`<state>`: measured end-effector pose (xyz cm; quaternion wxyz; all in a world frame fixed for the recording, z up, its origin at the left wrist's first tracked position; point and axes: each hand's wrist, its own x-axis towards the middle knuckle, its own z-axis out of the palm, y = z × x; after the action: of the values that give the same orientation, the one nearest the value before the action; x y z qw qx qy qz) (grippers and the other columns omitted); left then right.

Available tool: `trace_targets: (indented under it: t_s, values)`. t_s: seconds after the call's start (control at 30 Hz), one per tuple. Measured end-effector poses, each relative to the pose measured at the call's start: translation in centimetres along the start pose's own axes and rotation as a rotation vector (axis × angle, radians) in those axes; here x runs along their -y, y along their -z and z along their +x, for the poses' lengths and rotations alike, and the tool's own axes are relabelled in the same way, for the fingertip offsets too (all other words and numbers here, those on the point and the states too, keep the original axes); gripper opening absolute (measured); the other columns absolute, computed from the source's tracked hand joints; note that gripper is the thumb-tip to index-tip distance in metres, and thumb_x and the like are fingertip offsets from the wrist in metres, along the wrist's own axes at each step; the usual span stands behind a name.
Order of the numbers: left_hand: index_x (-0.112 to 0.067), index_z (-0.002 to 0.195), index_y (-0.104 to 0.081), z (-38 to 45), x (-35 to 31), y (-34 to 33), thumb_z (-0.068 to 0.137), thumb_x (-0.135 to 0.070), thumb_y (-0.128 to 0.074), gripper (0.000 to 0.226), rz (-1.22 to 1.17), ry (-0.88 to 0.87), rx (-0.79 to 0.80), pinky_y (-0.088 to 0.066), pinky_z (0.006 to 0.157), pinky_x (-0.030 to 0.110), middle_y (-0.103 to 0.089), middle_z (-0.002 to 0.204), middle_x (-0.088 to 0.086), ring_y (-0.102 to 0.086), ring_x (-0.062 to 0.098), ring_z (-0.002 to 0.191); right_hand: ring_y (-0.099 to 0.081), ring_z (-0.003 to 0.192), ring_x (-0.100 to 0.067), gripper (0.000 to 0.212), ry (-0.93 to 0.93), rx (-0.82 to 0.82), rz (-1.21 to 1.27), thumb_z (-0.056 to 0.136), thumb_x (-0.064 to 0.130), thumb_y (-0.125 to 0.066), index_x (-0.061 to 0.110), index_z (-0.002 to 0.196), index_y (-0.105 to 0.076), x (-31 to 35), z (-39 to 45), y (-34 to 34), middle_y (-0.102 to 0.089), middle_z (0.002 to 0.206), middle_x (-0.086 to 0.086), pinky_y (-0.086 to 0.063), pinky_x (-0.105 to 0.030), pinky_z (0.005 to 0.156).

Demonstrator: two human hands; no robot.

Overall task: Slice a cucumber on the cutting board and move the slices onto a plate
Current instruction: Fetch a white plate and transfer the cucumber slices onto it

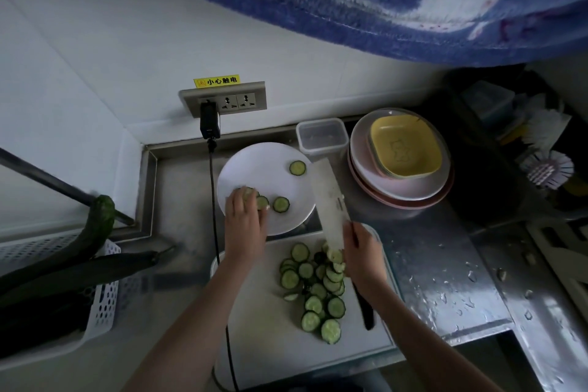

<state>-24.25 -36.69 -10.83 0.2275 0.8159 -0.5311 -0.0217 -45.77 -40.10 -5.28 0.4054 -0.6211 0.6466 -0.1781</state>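
Board slices point(313, 289) between hands: left point(245, 226) pinches slices over plate point(254, 169), right point(362, 259) grips knife point(331, 200).

A yellow warning label point(216, 81) is fixed to the white wall directly above the socket strip point(223, 99), well beyond the left hand point(245, 222) and up-left of where its fingers rest on the plate point(254, 165). On it, 4 black characters can be read, 小心触电, preceded by a small warning triangle symbol. A cat-like figure is embossed in the base of the yellow dish point(405, 146), beyond and to the right of the right hand point(362, 259) holding the knife point(332, 200); no lettering is legible there. Small marks on the knife blade near the grip are too blurred to be read.
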Motion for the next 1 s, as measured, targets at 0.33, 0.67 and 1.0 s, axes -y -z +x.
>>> trace_targets:
  t_s: [0.33, 0.67, 1.0]
  values:
    - [-0.008, 0.129, -0.043, -11.2, -0.9, -1.5, 0.097, -0.039, -0.031, 0.046, -0.102, -0.327, 0.203, -0.048, 0.093, 0.042, -0.043, 0.129, 0.008, -0.046, 0.024, 0.116, -0.059, 0.056, -0.02, 0.032, -0.083, 0.005, -0.244, 0.098, 0.035, -0.042, 0.022, 0.071, -0.052, -7.7, -1.6, 3.9, -0.06, 0.064, -0.003, -0.052, -0.041, 0.055]
    - [-0.001, 0.149, -0.009, -11.7, -3.2, -2.7, 0.089, -0.069, -0.02, 0.091, -0.024, -0.291, 0.394, -0.009, 0.113, 0.049, -0.004, 0.155, 0.022, -0.001, 0.035, 0.144, -0.06, 0.065, -0.028, 0.035, -0.11, 0.137, -0.325, 0.099, 0.037, -0.04, 0.012, 0.089, -0.062, -9.0, -3.7, 3.3, -0.066, 0.075, -0.01, -0.045, -0.032, 0.055]
    - [-0.01, 0.146, -0.029, -10.4, -8.4, -4.1, 0.089, -0.061, -0.043, 0.078, -0.182, -0.41, 0.28, -0.03, 0.11, 0.047, -0.029, 0.149, 0.017, -0.021, 0.033, 0.14, -0.048, 0.063, -0.017, 0.029, -0.111, 0.164, -0.204, 0.1, 0.028, -0.04, 0.009, 0.094, -0.061, -7.4, -7.5, 0.2, -0.053, 0.066, -0.001, -0.03, -0.028, 0.054]
